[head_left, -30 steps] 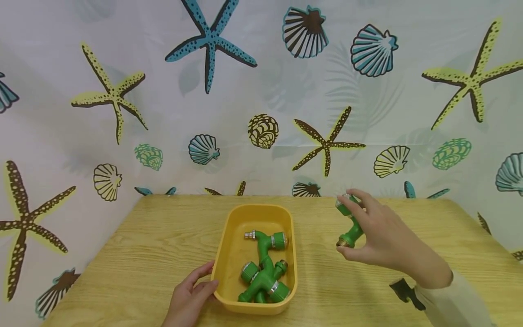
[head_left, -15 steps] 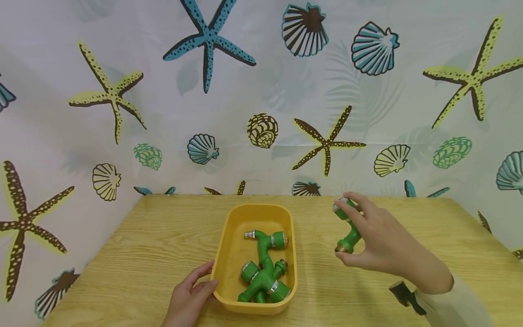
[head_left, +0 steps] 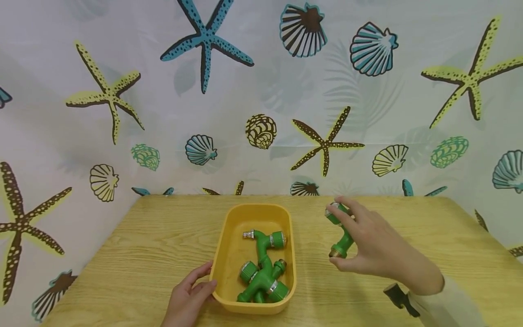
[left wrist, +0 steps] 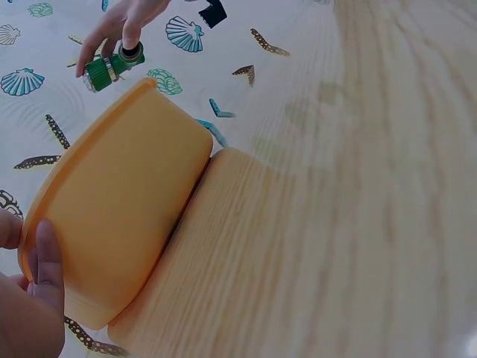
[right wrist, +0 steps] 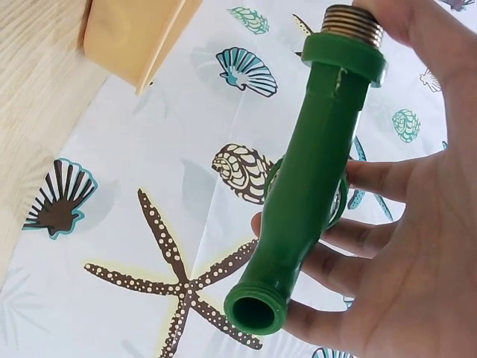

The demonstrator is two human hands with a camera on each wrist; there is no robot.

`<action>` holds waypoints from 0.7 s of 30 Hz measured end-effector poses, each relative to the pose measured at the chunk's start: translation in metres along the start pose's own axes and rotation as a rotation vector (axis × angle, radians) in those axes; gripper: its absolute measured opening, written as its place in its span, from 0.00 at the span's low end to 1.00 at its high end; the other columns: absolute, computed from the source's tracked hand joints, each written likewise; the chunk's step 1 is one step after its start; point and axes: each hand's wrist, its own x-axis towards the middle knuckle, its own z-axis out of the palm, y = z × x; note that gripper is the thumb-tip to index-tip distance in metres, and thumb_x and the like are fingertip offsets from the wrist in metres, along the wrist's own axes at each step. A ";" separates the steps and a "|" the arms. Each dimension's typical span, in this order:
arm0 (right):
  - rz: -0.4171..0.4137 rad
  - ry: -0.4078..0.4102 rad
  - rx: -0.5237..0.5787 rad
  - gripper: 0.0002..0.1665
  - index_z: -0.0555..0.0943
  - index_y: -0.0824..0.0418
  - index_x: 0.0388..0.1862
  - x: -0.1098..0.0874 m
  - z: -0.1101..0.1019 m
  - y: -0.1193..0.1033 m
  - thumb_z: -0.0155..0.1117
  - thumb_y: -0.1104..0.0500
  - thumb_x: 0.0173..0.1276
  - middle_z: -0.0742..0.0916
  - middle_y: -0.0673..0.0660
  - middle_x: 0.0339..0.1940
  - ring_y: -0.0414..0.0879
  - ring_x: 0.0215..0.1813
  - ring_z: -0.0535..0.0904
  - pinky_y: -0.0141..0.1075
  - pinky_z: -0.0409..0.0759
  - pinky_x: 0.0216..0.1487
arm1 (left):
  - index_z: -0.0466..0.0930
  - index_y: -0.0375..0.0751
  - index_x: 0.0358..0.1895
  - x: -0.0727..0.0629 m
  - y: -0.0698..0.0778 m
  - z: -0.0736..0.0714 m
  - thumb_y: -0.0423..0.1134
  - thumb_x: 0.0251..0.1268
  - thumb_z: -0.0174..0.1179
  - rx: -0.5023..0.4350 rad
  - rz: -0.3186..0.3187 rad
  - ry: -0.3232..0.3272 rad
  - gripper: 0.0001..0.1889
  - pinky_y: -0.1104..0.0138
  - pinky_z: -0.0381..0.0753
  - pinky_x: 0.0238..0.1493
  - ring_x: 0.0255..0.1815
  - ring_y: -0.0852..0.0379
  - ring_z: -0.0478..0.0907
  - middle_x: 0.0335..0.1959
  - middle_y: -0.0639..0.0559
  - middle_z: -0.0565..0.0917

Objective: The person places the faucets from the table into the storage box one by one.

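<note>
In the head view, my right hand [head_left: 377,245] holds a green plastic tap [head_left: 343,240] above the wooden table, right of the yellow bin. The thumb is at its brass threaded end and the fingers are round its ribbed knob. Close up in the right wrist view, the green tap [right wrist: 309,179] shows its open spout end low in the frame. My left hand [head_left: 189,293] grips the near left side of the yellow bin [head_left: 219,254], fingertips at its rim. Inside the bin lie several more green taps [head_left: 263,281], piled toward its near end, one with a metal nozzle.
The light wooden table [head_left: 155,245] ends at a white cloth backdrop [head_left: 229,104] printed with starfish and shells. A dark strap end [head_left: 400,299] sticks out at the right sleeve [head_left: 443,299].
My right hand has moved a little left and down with the tap, toward the bin. The left hand, the bin and the taps inside it have stayed as they were.
</note>
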 end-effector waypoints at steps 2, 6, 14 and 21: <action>-0.005 -0.004 0.001 0.51 0.70 0.66 0.64 0.000 0.001 -0.001 0.75 0.41 0.45 0.73 0.67 0.60 0.49 0.42 0.77 0.47 0.77 0.33 | 0.67 0.27 0.66 0.000 -0.001 0.000 0.31 0.66 0.61 0.001 -0.003 -0.001 0.27 0.66 0.82 0.39 0.46 0.51 0.80 0.60 0.37 0.70; -0.010 -0.008 0.002 0.52 0.70 0.65 0.65 0.001 0.003 -0.003 0.76 0.41 0.44 0.73 0.67 0.61 0.51 0.43 0.78 0.48 0.77 0.34 | 0.67 0.27 0.66 0.000 -0.001 -0.001 0.31 0.66 0.61 0.002 0.001 -0.006 0.27 0.66 0.82 0.39 0.45 0.51 0.80 0.60 0.37 0.70; -0.021 -0.015 -0.013 0.52 0.71 0.65 0.64 0.001 0.006 -0.008 0.75 0.40 0.44 0.73 0.67 0.61 0.53 0.46 0.78 0.47 0.75 0.34 | 0.68 0.27 0.66 -0.001 -0.001 -0.002 0.32 0.66 0.61 0.012 0.016 -0.010 0.26 0.67 0.82 0.40 0.46 0.50 0.80 0.60 0.37 0.71; -0.022 -0.011 -0.017 0.52 0.71 0.65 0.65 0.000 0.007 -0.011 0.75 0.41 0.43 0.73 0.68 0.61 0.53 0.47 0.78 0.46 0.75 0.35 | 0.67 0.27 0.66 0.000 -0.001 -0.003 0.32 0.66 0.61 0.005 0.002 -0.009 0.27 0.66 0.82 0.39 0.45 0.51 0.80 0.60 0.37 0.71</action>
